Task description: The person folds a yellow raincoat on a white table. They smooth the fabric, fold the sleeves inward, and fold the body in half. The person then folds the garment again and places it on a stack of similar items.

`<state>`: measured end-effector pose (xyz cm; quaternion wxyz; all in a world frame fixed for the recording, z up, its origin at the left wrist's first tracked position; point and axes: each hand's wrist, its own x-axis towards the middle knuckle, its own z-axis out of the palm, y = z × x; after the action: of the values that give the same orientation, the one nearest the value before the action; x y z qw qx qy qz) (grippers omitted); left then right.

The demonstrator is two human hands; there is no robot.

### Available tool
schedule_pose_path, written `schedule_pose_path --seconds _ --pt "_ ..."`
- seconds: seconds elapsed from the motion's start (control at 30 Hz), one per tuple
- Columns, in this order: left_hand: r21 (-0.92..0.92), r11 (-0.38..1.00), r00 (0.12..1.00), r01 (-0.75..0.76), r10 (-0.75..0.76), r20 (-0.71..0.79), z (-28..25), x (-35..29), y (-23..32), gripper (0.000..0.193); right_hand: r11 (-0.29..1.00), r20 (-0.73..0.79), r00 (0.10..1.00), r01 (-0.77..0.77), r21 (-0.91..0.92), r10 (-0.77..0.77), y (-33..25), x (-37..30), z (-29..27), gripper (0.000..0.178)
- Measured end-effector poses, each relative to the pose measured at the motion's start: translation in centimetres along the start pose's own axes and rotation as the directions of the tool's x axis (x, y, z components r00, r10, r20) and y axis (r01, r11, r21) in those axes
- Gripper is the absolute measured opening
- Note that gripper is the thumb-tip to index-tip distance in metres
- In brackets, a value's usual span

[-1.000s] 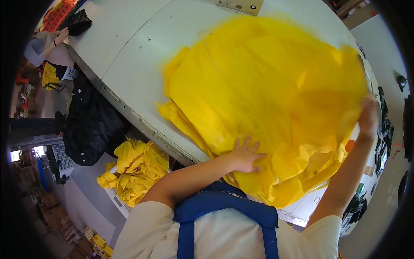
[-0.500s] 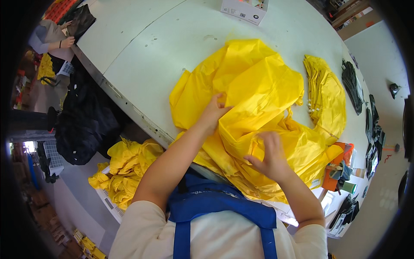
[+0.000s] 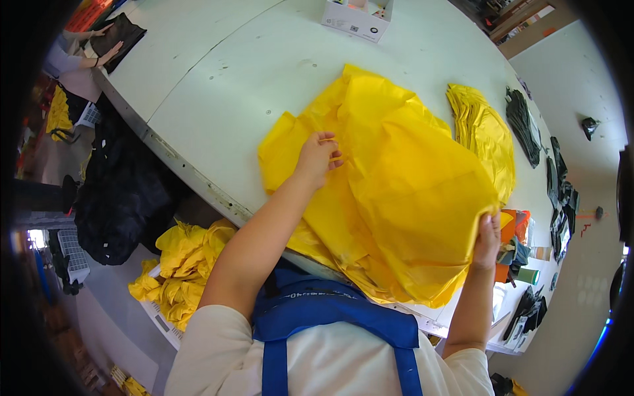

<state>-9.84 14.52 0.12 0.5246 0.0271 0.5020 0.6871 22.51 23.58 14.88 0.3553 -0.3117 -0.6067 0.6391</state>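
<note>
A large sheet of thin, shiny yellow fabric (image 3: 416, 191) lies spread and creased over the near part of the white table, its lower part at the table's front edge. My right hand (image 3: 487, 241) grips the fabric's right edge, thumb pressed against it. Over the left part of the sheet is my left hand (image 3: 319, 157), with its fingers loosely bent and apart. It seems to hold nothing; whether the fingertips touch the cloth is hard to tell.
Right of the sheet lies a folded yellow fabric stack (image 3: 485, 135), with a black folded bundle (image 3: 524, 125) beyond. A white box (image 3: 356, 23) stands at the back. Crumpled yellow fabric (image 3: 181, 270) fills a crate at lower left. Another person's hands (image 3: 109, 49) handle black fabric.
My right hand has moved right and now grips the fabric's edge, which is drawn out flatter to the right. My left hand has shifted slightly left. The other person's hands now lie on the black fabric.
</note>
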Motion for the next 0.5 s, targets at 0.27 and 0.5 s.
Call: schedule_pose_path --seconds 0.27,0.5 --pt "-0.469 0.806 0.9 0.36 -0.167 0.403 5.4 -3.7 -2.9 0.047 0.995 -0.439 0.893 -0.076 0.069 0.099 -1.0 -1.4 -2.9 0.04" --pt "0.116 0.977 0.789 0.18 -0.214 0.576 4.0 -8.0 -1.1 0.069 0.08 -0.455 0.878 -0.47 -0.879 0.151 -1.8 -2.0 -6.5 0.036"
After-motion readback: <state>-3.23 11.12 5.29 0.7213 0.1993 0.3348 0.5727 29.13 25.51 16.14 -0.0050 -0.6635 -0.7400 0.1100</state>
